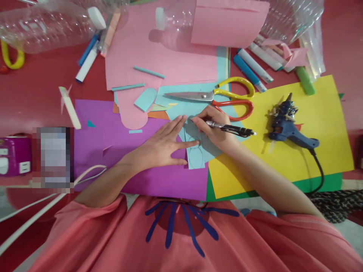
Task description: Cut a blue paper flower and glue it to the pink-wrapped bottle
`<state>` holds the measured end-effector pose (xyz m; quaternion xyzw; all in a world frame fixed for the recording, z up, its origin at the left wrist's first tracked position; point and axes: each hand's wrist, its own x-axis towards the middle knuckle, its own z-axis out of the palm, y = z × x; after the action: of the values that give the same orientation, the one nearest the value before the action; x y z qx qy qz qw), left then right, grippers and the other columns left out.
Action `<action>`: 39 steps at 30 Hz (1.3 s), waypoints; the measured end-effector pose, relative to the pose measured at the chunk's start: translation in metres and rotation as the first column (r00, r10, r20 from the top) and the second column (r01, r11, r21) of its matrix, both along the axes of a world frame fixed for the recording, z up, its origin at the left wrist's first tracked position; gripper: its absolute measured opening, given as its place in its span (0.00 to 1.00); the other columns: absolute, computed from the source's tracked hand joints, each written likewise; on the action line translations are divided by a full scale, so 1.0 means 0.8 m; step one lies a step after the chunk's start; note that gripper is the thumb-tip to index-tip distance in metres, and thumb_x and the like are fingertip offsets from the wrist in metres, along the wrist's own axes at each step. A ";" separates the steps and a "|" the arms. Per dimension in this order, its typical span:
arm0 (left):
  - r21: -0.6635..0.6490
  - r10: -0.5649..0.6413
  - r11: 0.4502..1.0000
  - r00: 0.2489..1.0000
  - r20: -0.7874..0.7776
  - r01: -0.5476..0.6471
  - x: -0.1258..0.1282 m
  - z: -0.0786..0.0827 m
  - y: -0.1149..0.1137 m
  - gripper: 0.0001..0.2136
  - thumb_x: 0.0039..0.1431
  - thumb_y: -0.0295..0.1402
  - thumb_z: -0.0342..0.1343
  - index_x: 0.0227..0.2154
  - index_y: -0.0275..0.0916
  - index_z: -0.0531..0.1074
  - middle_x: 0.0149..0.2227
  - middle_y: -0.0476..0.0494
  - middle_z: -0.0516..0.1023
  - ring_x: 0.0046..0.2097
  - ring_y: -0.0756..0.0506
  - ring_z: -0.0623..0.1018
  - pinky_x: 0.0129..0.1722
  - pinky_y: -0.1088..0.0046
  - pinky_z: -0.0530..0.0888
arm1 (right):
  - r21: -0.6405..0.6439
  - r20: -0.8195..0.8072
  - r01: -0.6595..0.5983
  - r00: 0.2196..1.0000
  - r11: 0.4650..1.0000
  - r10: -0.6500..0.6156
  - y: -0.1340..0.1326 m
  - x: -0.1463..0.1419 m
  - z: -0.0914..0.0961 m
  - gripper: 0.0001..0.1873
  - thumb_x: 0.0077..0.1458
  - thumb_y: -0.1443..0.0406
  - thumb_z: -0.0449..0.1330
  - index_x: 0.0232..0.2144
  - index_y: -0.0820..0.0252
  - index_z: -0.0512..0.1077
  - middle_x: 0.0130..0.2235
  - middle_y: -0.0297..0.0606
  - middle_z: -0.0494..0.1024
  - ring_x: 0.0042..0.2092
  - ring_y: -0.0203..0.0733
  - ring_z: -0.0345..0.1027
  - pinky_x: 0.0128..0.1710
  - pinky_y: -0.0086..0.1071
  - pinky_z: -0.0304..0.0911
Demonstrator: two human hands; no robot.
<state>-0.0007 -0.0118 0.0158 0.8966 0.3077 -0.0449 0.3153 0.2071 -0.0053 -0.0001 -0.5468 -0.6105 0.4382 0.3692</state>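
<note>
My left hand (166, 145) lies flat with its fingers spread on a light blue paper (195, 156) and on the purple sheet (113, 132) under it. My right hand (211, 130) is closed round a black and silver pen (231, 129), whose tip touches the blue paper near an oval outline drawn there. Yellow and orange handled scissors (218, 96) lie just beyond my right hand.
A blue glue gun (286, 126) with its cord rests on a yellow sheet (326, 124) at the right. Pink paper (159, 56), markers (252, 68), clear plastic bottles (42, 26) and paper scraps lie across the red table. A purple device (14, 155) stands at the left.
</note>
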 end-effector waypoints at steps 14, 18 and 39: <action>0.111 0.008 0.994 1.000 0.023 -0.010 -0.006 -0.006 0.014 0.27 0.60 0.42 0.62 0.62 0.59 0.65 0.75 0.47 0.38 0.73 0.29 0.42 0.69 0.41 0.49 | -0.104 -0.198 -0.019 0.980 0.994 -0.002 0.002 0.017 0.000 0.12 0.56 0.62 0.59 0.22 0.56 0.65 0.20 0.29 0.69 0.19 0.32 0.59 0.21 0.30 0.57; 0.121 -0.045 0.992 0.999 -0.004 0.045 -0.006 -0.002 0.018 0.26 0.62 0.43 0.59 0.63 0.56 0.64 0.73 0.45 0.48 0.73 0.32 0.48 0.69 0.40 0.48 | -0.105 -0.152 -0.063 0.987 0.992 0.047 0.003 0.020 0.007 0.13 0.55 0.61 0.62 0.21 0.56 0.66 0.19 0.29 0.69 0.19 0.32 0.58 0.21 0.31 0.55; 0.106 -0.071 0.992 0.997 0.024 0.068 -0.007 -0.002 0.017 0.24 0.61 0.46 0.59 0.60 0.53 0.68 0.71 0.40 0.55 0.71 0.29 0.55 0.67 0.41 0.55 | 0.010 0.109 -0.061 0.992 0.998 0.060 -0.002 0.016 0.001 0.17 0.52 0.64 0.59 0.16 0.55 0.59 0.16 0.28 0.61 0.20 0.31 0.51 0.21 0.31 0.47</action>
<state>-0.0065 0.0020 0.0146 0.9227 0.2739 -0.0272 0.2700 0.2196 -0.0069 0.0006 -0.5487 -0.6489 0.4147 0.3256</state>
